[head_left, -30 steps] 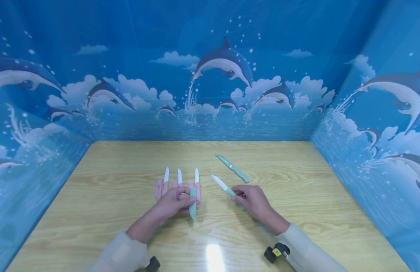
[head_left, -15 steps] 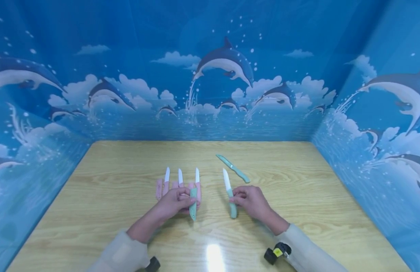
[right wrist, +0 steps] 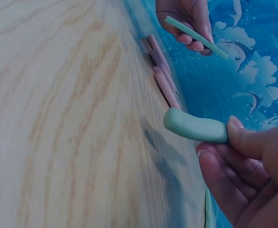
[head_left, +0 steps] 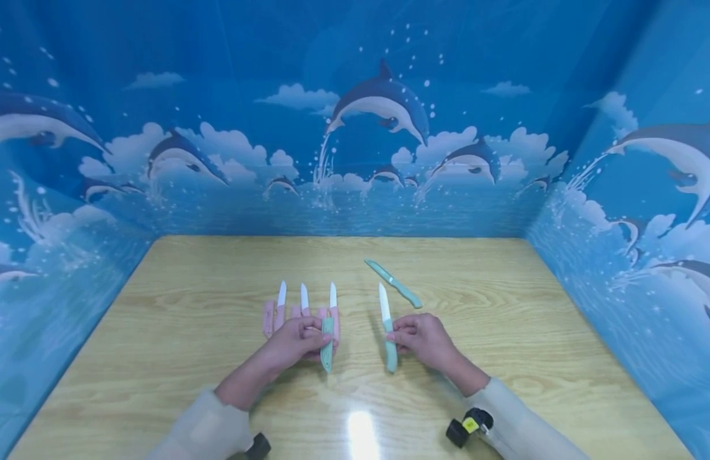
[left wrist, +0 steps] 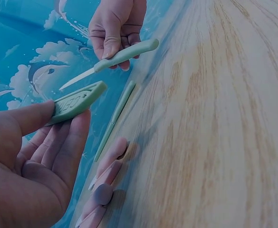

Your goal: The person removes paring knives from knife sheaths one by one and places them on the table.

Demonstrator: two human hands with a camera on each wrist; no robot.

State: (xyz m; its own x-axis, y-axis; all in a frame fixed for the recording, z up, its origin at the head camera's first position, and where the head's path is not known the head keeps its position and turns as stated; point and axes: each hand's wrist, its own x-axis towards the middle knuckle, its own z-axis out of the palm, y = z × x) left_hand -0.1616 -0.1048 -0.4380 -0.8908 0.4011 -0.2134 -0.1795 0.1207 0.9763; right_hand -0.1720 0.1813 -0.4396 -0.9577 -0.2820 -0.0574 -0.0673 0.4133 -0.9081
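My left hand (head_left: 297, 338) pinches a green knife sheath (left wrist: 77, 103) between thumb and fingers, its raised lettering facing up in the left wrist view. To the right, my right hand (head_left: 428, 337) grips a paring knife (head_left: 388, 342) by its green handle, the pale blade pointing away from me. In the left wrist view the blade tip overlaps the space just above the sheath; in the head view the two are apart. Three pink-handled knives (head_left: 333, 314) lie beside pink sheaths (head_left: 268, 318) under and behind my left hand, which hides part of them.
Another green knife (head_left: 393, 283), its blade covered by a green sheath, lies slantwise farther back on the wooden table (head_left: 481, 275). Blue dolphin-printed walls (head_left: 355, 211) enclose the table at the back and both sides.
The knife in my right hand has swung from pointing left to nearly straight away from me, its handle end coming toward me. My left hand and the sheath stay in place.
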